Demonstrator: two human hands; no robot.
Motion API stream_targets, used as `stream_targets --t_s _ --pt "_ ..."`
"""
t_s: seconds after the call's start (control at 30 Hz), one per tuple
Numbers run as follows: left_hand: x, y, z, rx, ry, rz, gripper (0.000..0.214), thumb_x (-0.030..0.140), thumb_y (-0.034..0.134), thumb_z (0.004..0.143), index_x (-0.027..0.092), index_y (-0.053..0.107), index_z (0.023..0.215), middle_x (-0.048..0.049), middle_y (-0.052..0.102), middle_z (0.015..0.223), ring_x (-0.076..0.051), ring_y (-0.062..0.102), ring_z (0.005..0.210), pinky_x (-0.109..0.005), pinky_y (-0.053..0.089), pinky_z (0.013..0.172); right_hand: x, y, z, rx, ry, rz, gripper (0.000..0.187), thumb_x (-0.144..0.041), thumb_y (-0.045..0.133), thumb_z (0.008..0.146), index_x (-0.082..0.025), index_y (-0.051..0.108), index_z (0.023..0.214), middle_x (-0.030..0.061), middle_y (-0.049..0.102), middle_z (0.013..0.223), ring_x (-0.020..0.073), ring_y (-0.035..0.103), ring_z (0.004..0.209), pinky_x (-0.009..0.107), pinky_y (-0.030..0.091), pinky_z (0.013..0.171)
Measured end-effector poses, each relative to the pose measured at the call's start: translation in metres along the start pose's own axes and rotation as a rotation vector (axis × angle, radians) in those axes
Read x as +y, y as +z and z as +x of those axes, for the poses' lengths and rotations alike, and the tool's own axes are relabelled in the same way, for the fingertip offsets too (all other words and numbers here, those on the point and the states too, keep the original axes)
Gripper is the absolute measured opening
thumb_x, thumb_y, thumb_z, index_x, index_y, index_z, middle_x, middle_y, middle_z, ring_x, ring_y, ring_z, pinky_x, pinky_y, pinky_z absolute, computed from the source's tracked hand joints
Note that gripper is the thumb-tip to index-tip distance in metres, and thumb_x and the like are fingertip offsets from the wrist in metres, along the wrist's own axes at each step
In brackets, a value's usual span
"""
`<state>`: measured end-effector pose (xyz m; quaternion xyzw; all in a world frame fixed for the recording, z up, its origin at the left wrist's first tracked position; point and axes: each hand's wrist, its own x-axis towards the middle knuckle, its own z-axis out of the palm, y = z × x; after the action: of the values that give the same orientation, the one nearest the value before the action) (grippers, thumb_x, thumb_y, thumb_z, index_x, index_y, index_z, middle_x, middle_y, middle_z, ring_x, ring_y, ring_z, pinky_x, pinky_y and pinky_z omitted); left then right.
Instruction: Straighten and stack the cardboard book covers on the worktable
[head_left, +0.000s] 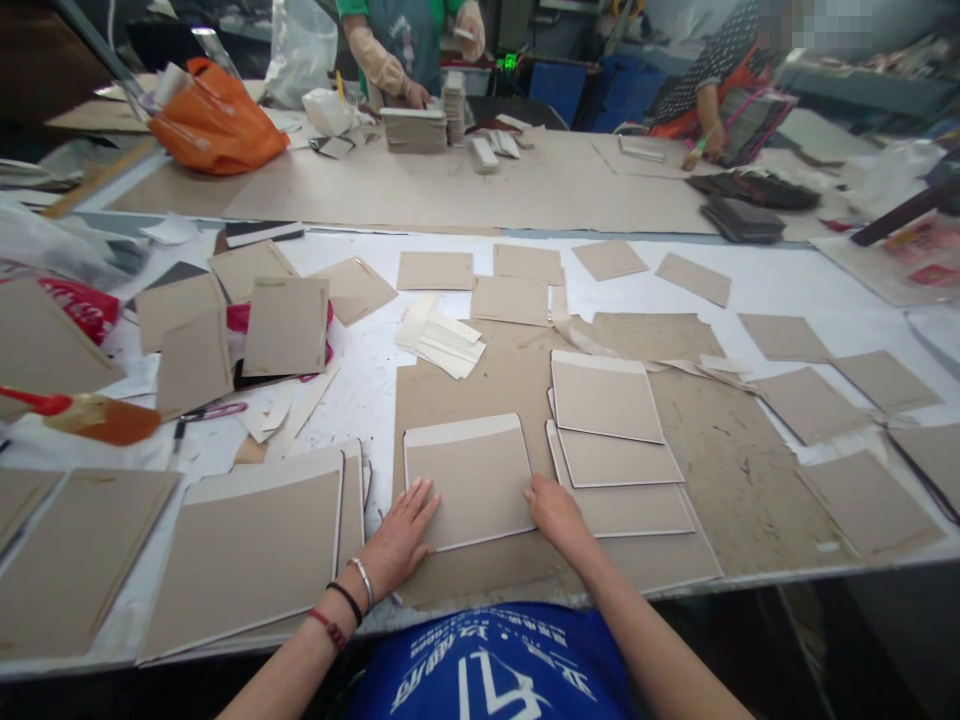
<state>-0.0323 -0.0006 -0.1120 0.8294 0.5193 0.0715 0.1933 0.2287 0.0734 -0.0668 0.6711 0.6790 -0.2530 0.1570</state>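
A grey-brown cardboard panel [469, 485] with a pale strip along its far edge lies flat in front of me. My left hand [401, 535] rests on its left edge with the fingers stretched out flat. At the opposite edge, my right hand [556, 515] has its fingers curled closed around the panel's side; the fingertips are partly hidden. Just right of that hand is a loose stack of similar panels [611, 405], overlapping unevenly. To the left of my left hand lie larger cardboard panels [255, 535] with pale edges.
Small cardboard pieces [435, 270] are scattered across the white table. Cream paper strips [442, 340] lie beyond the panel. A bottle of amber liquid [105, 417] lies at left. Across the far table, beside an orange bag [214, 120], two people work with their hands.
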Motion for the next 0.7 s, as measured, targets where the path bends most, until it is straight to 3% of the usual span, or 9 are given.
stream_targets --t_s 0.47,0.7 --pt "0.0062 -0.0012 0.0011 -0.04 -0.014 0.049 0.062 0.008 0.051 0.07 0.012 0.031 0.129 -0.0202 0.025 0.14 -0.029 0.013 0.131 -0.048 0.028 0.103 0.001 0.002 0.0033 0.003 0.014 -0.006 0.02 -0.026 0.04 0.086 -0.016 0.055 0.095 0.0102 0.063 0.094 0.0189 0.058 0.09 0.025 0.037 0.068" --pt "0.0038 -0.0058 0.0 -0.035 -0.021 -0.028 0.06 0.011 0.049 0.072 0.012 0.031 0.13 -0.018 0.024 0.141 -0.028 0.014 0.131 -0.049 0.027 0.104 0.0039 -0.0018 0.0073 -0.047 -0.017 -0.052 0.023 -0.029 0.041 0.086 -0.015 0.055 0.097 0.0114 0.063 0.096 0.0202 0.058 0.092 0.026 0.037 0.071"
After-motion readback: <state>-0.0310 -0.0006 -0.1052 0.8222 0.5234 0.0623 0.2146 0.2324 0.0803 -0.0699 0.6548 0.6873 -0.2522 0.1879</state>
